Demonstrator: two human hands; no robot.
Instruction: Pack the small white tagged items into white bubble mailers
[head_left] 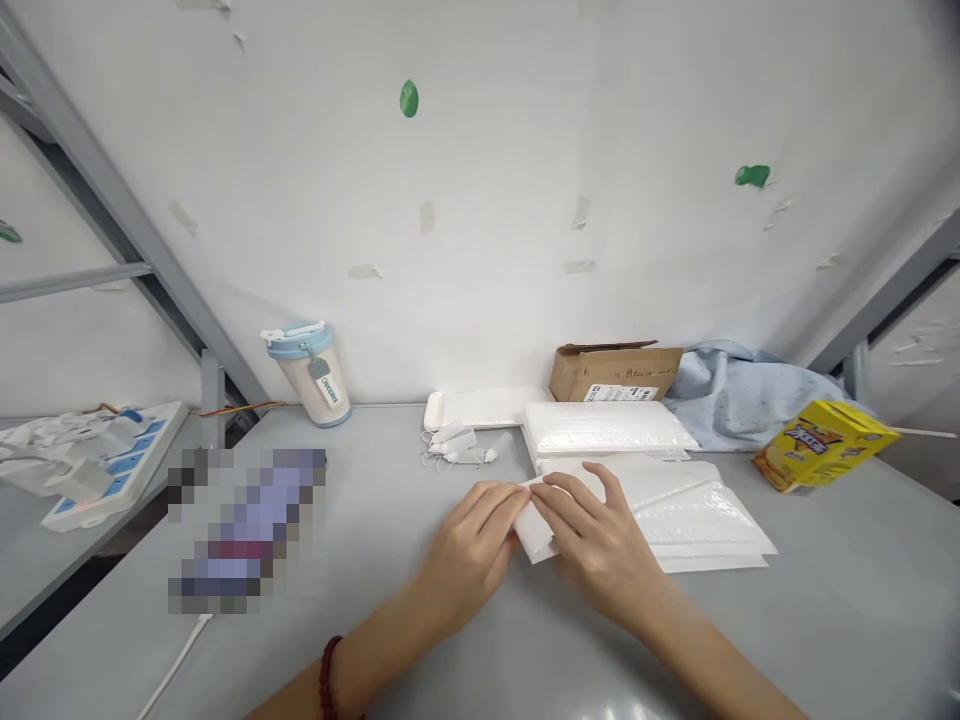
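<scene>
My left hand (472,545) pinches the left edge of a white padded envelope (534,532), its fingertips pressed together near the top corner. Fingers of my right hand (600,540) bend over the same envelope from the other side, and the fingertips of both hands nearly meet. Much of the envelope is covered by my hands. Just behind and to the right lie more white bubble mailers (705,510), overlapping one another. A further stack of white mailers (607,428) sits beyond them. Several small white tags with thin strings (457,445) lie behind my left hand.
A flat white tray-like item (487,407) and an open cardboard box (615,372) stand by the wall. At right are a yellow snack box (825,445) and light blue cloth (739,390). At left are a tumbler (311,375), a blurred phone-like object (255,530) with a cable, and a power strip (124,470).
</scene>
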